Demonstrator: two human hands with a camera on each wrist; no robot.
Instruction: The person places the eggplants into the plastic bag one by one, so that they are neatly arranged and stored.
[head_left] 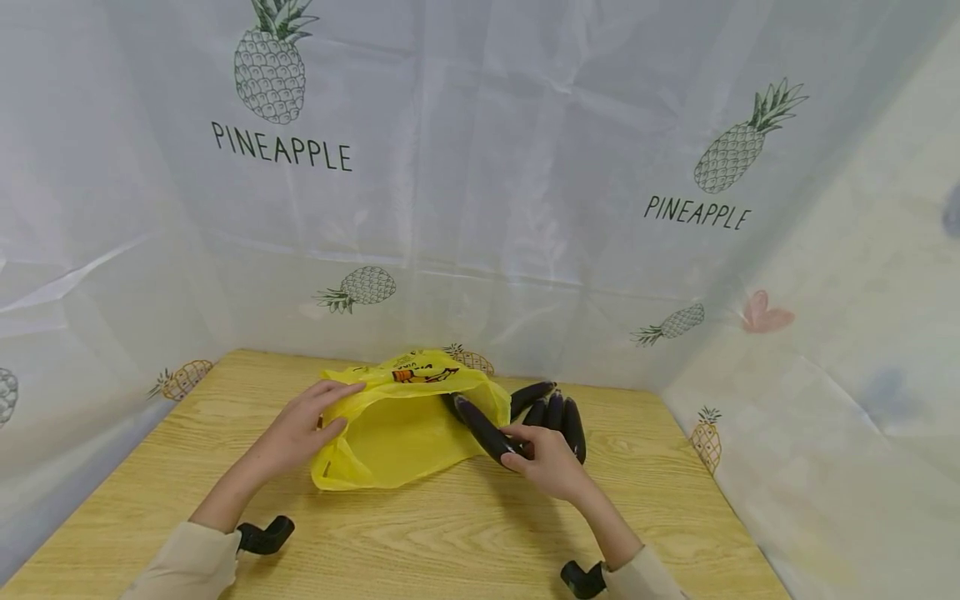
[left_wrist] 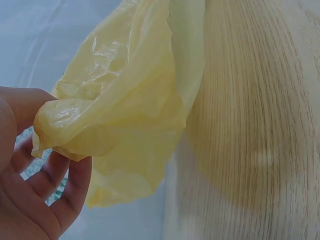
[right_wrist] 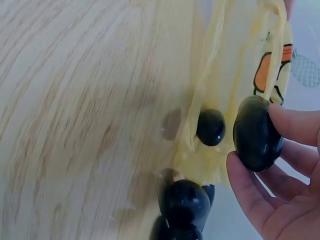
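Note:
A yellow plastic bag (head_left: pixel 405 437) lies on the table with its mouth gaping toward me. My left hand (head_left: pixel 300 425) pinches the bag's left rim, and in the left wrist view the crumpled plastic (left_wrist: pixel 75 125) sits between thumb and fingers. My right hand (head_left: pixel 551 462) grips a dark eggplant (head_left: pixel 483 429) by its near end, its far end reaching into the bag's mouth. Another eggplant (right_wrist: pixel 211 127) shows inside the bag, mostly hidden in the head view. Just right of the bag, several more eggplants (head_left: pixel 573 429) lie bunched together.
The wooden table (head_left: pixel 420 542) backs onto a pale curtain (head_left: pixel 487 208) printed with pineapples. More of this sheeting hangs along both sides. Black curved pieces (head_left: pixel 266 536) stick out at both sleeve cuffs.

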